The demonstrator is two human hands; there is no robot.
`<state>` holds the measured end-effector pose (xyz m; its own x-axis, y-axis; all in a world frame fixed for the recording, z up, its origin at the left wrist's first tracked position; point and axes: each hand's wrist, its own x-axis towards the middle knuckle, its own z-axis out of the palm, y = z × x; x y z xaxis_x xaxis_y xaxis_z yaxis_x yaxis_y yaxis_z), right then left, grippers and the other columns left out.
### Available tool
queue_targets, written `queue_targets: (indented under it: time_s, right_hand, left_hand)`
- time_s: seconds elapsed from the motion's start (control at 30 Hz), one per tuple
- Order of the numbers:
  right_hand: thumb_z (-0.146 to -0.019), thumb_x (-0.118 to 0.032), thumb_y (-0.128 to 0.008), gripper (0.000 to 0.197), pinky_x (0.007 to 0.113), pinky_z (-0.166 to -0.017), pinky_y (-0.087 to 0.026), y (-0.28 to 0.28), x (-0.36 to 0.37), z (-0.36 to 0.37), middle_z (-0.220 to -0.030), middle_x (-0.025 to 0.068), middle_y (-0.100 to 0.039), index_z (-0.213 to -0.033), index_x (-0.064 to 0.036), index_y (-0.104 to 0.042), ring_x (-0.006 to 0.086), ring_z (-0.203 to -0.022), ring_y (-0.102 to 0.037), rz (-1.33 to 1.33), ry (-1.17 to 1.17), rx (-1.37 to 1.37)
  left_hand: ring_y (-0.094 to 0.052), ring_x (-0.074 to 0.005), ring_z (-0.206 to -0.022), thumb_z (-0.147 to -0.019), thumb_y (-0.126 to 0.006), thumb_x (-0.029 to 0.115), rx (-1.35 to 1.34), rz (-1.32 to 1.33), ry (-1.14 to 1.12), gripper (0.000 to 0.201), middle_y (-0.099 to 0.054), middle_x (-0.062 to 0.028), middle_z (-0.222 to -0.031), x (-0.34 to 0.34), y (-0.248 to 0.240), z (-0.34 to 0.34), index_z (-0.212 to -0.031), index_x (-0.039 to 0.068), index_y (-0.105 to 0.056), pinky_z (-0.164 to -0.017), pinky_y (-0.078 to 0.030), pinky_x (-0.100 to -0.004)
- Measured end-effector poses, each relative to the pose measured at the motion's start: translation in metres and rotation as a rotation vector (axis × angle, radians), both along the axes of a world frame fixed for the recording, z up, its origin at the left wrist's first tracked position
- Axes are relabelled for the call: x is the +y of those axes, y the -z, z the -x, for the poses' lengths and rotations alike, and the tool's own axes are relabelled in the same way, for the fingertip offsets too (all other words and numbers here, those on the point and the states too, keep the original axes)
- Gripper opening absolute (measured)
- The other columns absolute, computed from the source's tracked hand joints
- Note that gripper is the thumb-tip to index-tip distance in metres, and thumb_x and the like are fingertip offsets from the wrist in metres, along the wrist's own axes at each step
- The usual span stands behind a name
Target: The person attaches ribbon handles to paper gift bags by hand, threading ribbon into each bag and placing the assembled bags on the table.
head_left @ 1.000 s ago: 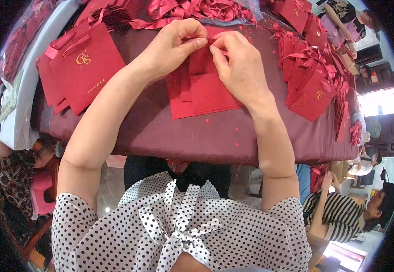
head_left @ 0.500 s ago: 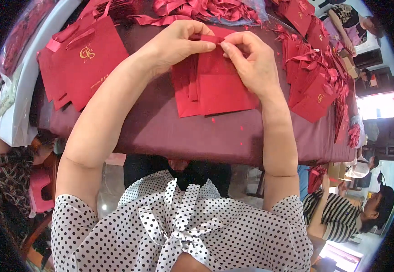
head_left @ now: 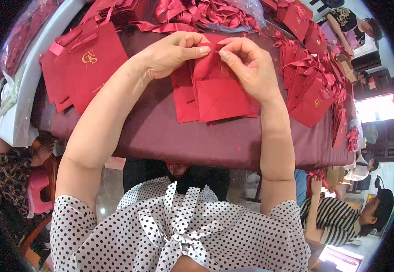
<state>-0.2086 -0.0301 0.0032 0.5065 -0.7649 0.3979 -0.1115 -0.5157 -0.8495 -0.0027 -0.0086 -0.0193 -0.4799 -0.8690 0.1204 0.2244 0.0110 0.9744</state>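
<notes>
Extending from between the two hands toward the wearer's body, a red bag (head_left: 226,99) is folded flat, its creased bottom panel at the end farther from the fingertips. The left hand (head_left: 172,58) has thumb and forefinger pinched together on the bag's upper edge. The right hand (head_left: 255,70) is clamped likewise on that edge, just to the right of the left hand's fingertips; the fold or strip caught there is too small to tell. Partly beneath the red bag, on the near side of the left hand, is a second bag (head_left: 186,111) of the same colour. Well to the left of the left hand is a fanned stack of bags (head_left: 108,54), the uppermost bearing a gold emblem and ribbon handles. Beyond both hands is a pile of ribbons (head_left: 188,13), bordered on its right by clear plastic (head_left: 251,9). To the right of the right hand is a heap of bags (head_left: 312,102) with looped ribbons. All rest on a surface (head_left: 160,136) covered in dark red cloth; small red scraps (head_left: 238,148) are scattered nearer the body than the right hand. Farther right of that hand is a co-worker in a striped top (head_left: 337,217).
</notes>
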Motion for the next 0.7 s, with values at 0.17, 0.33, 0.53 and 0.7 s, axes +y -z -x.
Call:
queue_targets:
  time_s: [0.17, 0.33, 0.53, 0.7]
  right_hand:
    - [-0.078, -0.011, -0.066, 0.011, 0.033, -0.064, -0.050, -0.001, 0.003, -0.005, -0.085, 0.0118, -0.064, -0.081, -0.0008, -0.062, 0.0249, -0.076, -0.063, 0.369, 0.150, 0.177]
    - [-0.078, -0.010, -0.066, 0.011, 0.034, -0.064, -0.049, -0.001, 0.006, -0.005, -0.083, 0.0121, -0.063, -0.080, -0.0005, -0.061, 0.0256, -0.074, -0.062, 0.328, 0.190, 0.195]
    - [-0.079, -0.008, -0.065, 0.011, 0.036, -0.061, -0.048, 0.002, 0.012, -0.012, -0.080, 0.0123, -0.058, -0.082, -0.0013, -0.057, 0.0289, -0.072, -0.060, 0.476, 0.209, 0.220]
    - [-0.080, -0.006, -0.063, 0.011, 0.037, -0.063, -0.048, 0.010, 0.020, -0.023, -0.080, 0.0135, -0.055, -0.083, -0.0017, -0.053, 0.0324, -0.073, -0.057, 0.777, 0.299, 0.288]
  left_hand:
    - [-0.047, -0.0023, -0.081, -0.092, -0.056, 0.021, -0.019, -0.053, -0.102, 0.017, -0.053, 0.0065, -0.088, 0.000, 0.002, 0.003, -0.101, 0.007, -0.054, -0.071, -0.039, -0.0176]
    - [-0.046, -0.0024, -0.079, -0.093, -0.055, 0.020, 0.025, -0.099, -0.135, 0.013, -0.053, 0.0063, -0.086, -0.001, 0.000, 0.008, -0.095, 0.008, -0.054, -0.069, -0.038, -0.0185]
    - [-0.048, -0.0031, -0.082, -0.093, -0.055, 0.017, 0.032, 0.052, -0.145, 0.012, -0.055, 0.0043, -0.086, -0.004, 0.002, 0.007, -0.093, 0.005, -0.055, -0.075, -0.039, -0.0192]
    - [-0.048, -0.0036, -0.083, -0.093, -0.054, 0.014, -0.064, 0.220, -0.217, 0.013, -0.055, 0.0033, -0.087, 0.000, 0.002, 0.012, -0.094, 0.002, -0.055, -0.078, -0.040, -0.0194]
